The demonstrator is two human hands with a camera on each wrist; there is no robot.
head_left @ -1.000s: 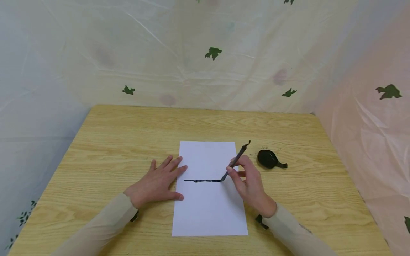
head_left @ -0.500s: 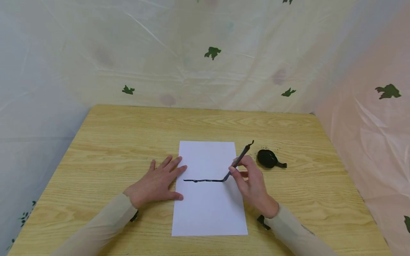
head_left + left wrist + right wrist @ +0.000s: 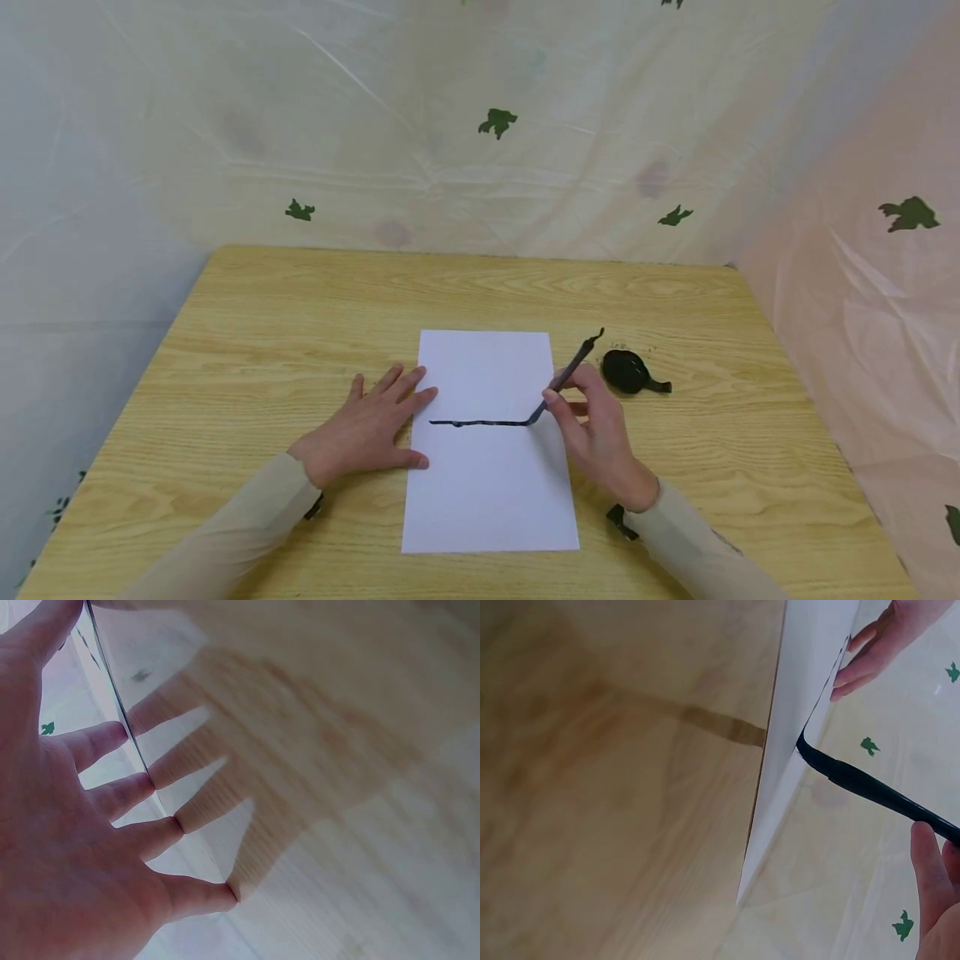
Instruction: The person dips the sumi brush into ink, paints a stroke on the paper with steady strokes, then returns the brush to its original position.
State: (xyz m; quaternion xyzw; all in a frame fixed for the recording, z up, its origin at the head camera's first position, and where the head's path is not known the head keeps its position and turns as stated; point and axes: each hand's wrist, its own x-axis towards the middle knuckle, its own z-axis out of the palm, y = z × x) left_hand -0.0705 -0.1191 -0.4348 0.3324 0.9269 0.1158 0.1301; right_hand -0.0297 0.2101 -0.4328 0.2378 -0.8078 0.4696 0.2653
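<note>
A white sheet of paper [image 3: 487,500] lies upright on the table, crossed by a black horizontal line [image 3: 480,423]. My right hand [image 3: 596,429] pinches a dark paintbrush [image 3: 570,369] between thumb and fingers. In the right wrist view, the bent bristles of the brush [image 3: 862,782] touch the paper at the line's right end. My left hand [image 3: 367,429] rests with fingers spread on the paper's left edge. The left wrist view shows the left hand [image 3: 90,817] with its fingertips down on the surface.
A small black dish [image 3: 625,372] with a short handle sits right of the paper, dark specks around its far side. The wooden table [image 3: 285,317] ends at a pale curtain [image 3: 420,125] with green leaf shapes at the back and sides.
My right hand and the brush have slid a little to the right, and the black line has grown longer that way. My left hand has stayed in place.
</note>
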